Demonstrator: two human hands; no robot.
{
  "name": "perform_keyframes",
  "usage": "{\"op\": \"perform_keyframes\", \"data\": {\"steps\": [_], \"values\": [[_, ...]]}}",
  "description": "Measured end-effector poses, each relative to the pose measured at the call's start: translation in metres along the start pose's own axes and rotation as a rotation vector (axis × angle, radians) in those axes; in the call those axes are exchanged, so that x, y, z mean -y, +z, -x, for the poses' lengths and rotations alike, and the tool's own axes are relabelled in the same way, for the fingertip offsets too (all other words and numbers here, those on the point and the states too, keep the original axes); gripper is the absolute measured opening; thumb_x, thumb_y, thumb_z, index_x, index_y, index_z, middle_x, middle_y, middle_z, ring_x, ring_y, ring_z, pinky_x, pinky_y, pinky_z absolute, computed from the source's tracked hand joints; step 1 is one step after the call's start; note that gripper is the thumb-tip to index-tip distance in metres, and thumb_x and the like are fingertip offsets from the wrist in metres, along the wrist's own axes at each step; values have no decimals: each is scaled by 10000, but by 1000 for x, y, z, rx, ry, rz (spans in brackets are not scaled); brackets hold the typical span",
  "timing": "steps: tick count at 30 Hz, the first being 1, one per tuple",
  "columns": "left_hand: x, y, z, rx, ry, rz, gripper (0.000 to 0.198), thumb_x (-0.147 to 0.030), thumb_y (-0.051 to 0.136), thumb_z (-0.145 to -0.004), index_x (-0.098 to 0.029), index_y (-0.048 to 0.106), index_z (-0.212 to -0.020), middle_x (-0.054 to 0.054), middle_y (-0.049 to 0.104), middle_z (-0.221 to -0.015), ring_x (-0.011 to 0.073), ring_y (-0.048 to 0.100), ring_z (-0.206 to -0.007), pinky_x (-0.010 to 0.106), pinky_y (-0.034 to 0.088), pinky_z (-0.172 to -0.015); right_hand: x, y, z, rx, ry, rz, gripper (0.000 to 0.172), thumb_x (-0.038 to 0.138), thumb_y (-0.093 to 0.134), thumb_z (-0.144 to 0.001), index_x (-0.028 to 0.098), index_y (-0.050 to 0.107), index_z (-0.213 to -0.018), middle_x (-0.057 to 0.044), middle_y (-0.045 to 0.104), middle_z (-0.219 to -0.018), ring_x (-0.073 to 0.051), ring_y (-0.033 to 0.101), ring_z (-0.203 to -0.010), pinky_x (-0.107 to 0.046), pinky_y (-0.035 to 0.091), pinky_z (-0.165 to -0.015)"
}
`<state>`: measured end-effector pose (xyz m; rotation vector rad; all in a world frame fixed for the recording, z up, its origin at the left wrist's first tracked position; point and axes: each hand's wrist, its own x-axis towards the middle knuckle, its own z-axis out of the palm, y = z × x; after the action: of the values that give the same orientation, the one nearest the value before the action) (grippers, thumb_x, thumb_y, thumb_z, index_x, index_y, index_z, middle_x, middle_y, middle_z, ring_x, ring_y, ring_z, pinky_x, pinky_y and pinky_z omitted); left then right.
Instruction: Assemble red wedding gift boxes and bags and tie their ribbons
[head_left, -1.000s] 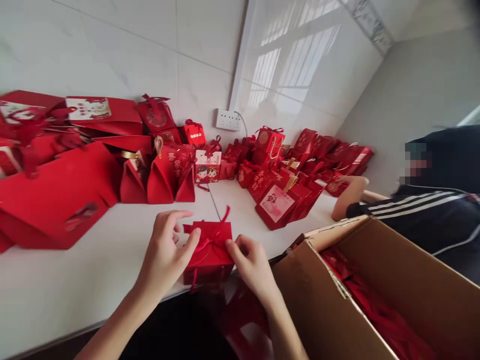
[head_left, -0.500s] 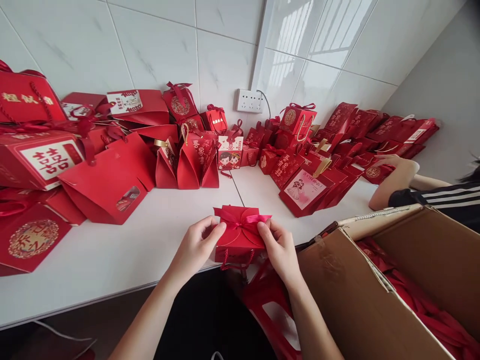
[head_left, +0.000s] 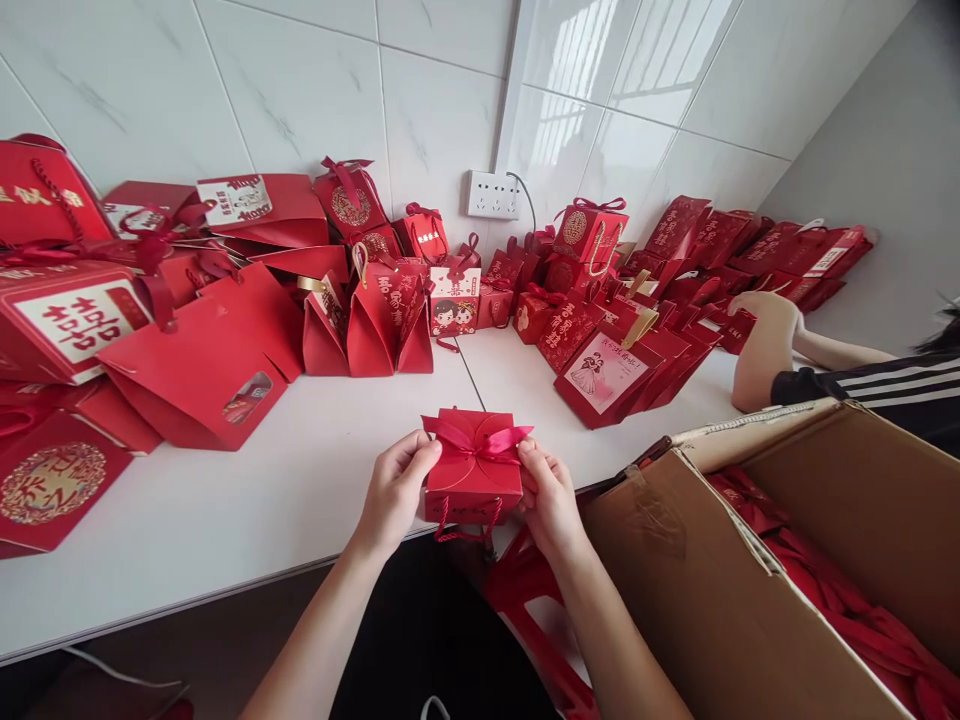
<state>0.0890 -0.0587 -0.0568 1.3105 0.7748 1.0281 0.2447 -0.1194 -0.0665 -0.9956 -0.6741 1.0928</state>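
A small red gift box (head_left: pixel 472 484) sits at the front edge of the white table, with petal-shaped flaps folded over its top and twisted red cord handles at its front. Across the top lies a bow of shiny red ribbon (head_left: pixel 480 445). My left hand (head_left: pixel 396 492) is closed, thumb against forefinger, on the bow's left side. On the other side my right hand (head_left: pixel 553 500) pinches the bow's right loop; its curled fingers rest beside the box's right wall. The fingertips under both thumbs are partly hidden.
Red gift boxes (head_left: pixel 217 360) crowd the table's left and back; more red boxes (head_left: pixel 607 370) stand at the right. An open cardboard carton (head_left: pixel 660 580) holding red ribbons is at my right. Beyond it rests another person's forearm (head_left: pixel 765 350). A power strip (head_left: pixel 493 195) is on the wall.
Both hands keep hold of the bow, its right loop lying a little flatter. My right hand has turned slightly, its fingers lower beside the box. The other person's hand has shifted a little left.
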Motion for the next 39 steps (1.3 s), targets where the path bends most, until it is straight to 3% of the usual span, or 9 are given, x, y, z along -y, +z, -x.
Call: {"op": "perform_keyframes", "data": {"steps": [7, 12, 15, 17, 19, 25, 29, 33, 39], "values": [[1, -6, 11, -55, -47, -88, 490, -661, 595, -728, -200, 434, -759, -46, 403, -677, 106, 361, -608, 237, 325, -584, 0, -15, 2, -67, -57, 245, 525, 693, 582, -765, 197, 472, -635, 54, 447, -553, -72, 392, -398, -199, 349, -362], [1, -15, 12, -67, -79, -293, 625, -582, 711, -645, -228, 474, -1103, 74, 556, -1112, 205, 545, -905, 352, 457, -803, -8, -21, 6, -175, -244, 378, 464, 652, 514, -847, 212, 616, -956, -36, 643, -1006, -148, 621, -758, -279, 527, -736], [-1, -35, -1, -382, 64, -339, 604, -572, 689, -642, -214, 481, -1082, 114, 531, -1185, 264, 544, -1064, 411, 450, -906, -7, -24, 16, -127, -259, 375, 517, 651, 444, -887, 181, 656, -920, -32, 672, -738, -167, 631, -658, -288, 518, -667], [-5, -50, -5, -680, 179, -340, 520, -551, 648, -688, -219, 486, -1053, 120, 522, -1221, 278, 522, -1152, 419, 430, -963, -3, -26, 22, -180, -255, 371, 550, 643, 419, -900, 168, 637, -729, 20, 514, -448, -139, 522, -444, -258, 449, -508], [-11, -59, -4, -767, 223, -305, 407, -532, 560, -775, -229, 509, -1040, 103, 547, -1226, 268, 520, -1193, 407, 422, -996, 2, -28, 25, -230, -280, 377, 543, 622, 433, -901, 174, 595, -639, 42, 422, -382, -123, 450, -384, -247, 394, -451], [-26, -43, 15, -392, 115, -411, 418, -539, 583, -776, -231, 598, -1057, 68, 641, -1153, 285, 576, -1142, 409, 459, -975, -4, -16, 22, -14, -425, 591, 391, 547, 582, -856, 192, 587, -1020, -88, 658, -991, -226, 636, -944, -369, 521, -847], [-22, -28, 17, -372, 136, -448, 447, -477, 631, -761, -227, 555, -1123, 80, 621, -1201, 281, 567, -1163, 450, 420, -1041, -14, -3, 24, 246, -371, 705, 892, 543, 729, -743, 214, 256, -1423, -190, 373, -1456, -315, 404, -1352, -508, 412, -1064], [-20, -13, 22, -298, 148, -456, 446, -474, 599, -797, -202, 512, -1138, 110, 598, -1204, 266, 575, -1144, 431, 456, -1005, -9, 0, 27, 340, -296, 775, 1224, 488, 821, -654, 218, -16, -1506, -218, 174, -1556, -348, 238, -1444, -557, 277, -1149], [-27, -10, 25, -199, 151, -437, 256, -456, 561, -828, -200, 570, -822, 70, 626, -1017, 206, 626, -947, 290, 533, -795, 1, -7, 32, 291, -314, 848, 1131, 283, 693, -748, 210, -140, -1510, -200, 298, -1499, -323, 313, -1413, -566, 291, -1140]]}}
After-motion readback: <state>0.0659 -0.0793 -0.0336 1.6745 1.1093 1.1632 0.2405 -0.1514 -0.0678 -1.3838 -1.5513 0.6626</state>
